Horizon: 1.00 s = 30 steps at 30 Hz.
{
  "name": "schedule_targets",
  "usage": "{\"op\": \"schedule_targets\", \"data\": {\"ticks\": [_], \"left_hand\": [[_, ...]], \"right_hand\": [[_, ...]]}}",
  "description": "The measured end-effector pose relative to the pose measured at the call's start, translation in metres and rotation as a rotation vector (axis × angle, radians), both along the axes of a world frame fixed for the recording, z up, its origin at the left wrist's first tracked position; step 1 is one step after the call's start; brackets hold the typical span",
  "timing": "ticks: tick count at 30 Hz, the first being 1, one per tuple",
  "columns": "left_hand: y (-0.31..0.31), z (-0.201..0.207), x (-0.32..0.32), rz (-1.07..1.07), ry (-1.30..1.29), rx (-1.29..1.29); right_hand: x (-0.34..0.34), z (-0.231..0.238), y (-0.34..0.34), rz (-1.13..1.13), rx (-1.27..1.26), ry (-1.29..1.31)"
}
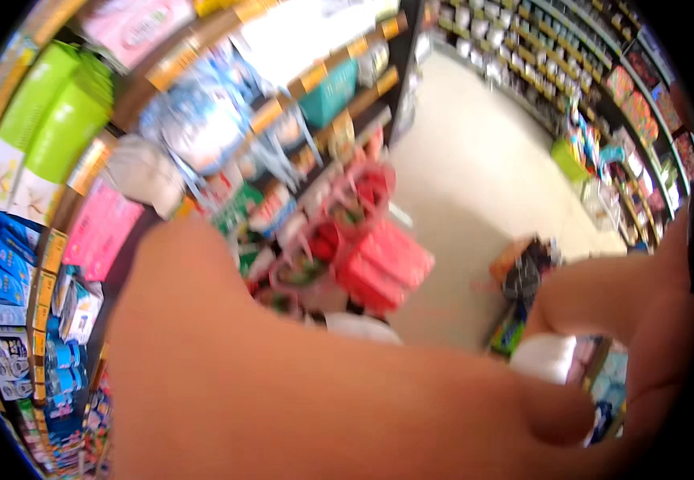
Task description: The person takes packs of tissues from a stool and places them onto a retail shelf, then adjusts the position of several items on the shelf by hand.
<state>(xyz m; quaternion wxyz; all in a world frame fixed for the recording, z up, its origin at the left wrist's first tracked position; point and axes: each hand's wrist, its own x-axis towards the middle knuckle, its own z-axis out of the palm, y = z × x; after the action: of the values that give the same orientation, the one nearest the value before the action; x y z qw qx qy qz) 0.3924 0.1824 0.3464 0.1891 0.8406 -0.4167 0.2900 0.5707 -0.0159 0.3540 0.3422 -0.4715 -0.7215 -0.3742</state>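
Very close and blurred, my left hand (307, 400) covers the lower middle. One thick digit stretches right, its tip overlapping the edge of my right hand; the other fingers are out of view, and nothing shows in it. At the right rim, my right hand (611, 296) has its fingers bent inward in a ring. A small white thing (545, 358) shows at the tip of its bent finger; whether it is a nail or something held, I cannot tell. Behind the left hand hang pink-and-red baskets or bags (383, 264) at the shelf's edge.
On the left, a shelf holds green packs (63, 128), a pink pack (103, 228), blue packs (11, 264) and bagged blue-white goods (203, 120). A pale aisle floor (467, 152) runs ahead. Dark goods (529, 268) stand low near the right hand. Stocked shelves (555, 56) line the far right.
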Motion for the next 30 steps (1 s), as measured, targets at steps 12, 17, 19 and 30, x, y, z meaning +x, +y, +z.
{"op": "schedule_targets", "data": {"ticks": [12,17,19,30], "left_hand": [[0.036,0.086,-0.068,0.334,-0.296,0.259],[0.038,0.125,-0.074,0.389,-0.349,0.331],[0.038,0.132,-0.069,0.373,-0.365,0.331],[0.031,0.127,-0.043,0.286,-0.429,0.364]], "right_hand": [[-0.032,0.082,0.000,-0.320,0.186,-0.006],[-0.041,0.116,-0.013,-0.460,0.267,0.006],[-0.042,0.126,-0.023,-0.541,0.285,0.011],[-0.010,0.147,-0.061,-0.873,0.336,0.037]]}}
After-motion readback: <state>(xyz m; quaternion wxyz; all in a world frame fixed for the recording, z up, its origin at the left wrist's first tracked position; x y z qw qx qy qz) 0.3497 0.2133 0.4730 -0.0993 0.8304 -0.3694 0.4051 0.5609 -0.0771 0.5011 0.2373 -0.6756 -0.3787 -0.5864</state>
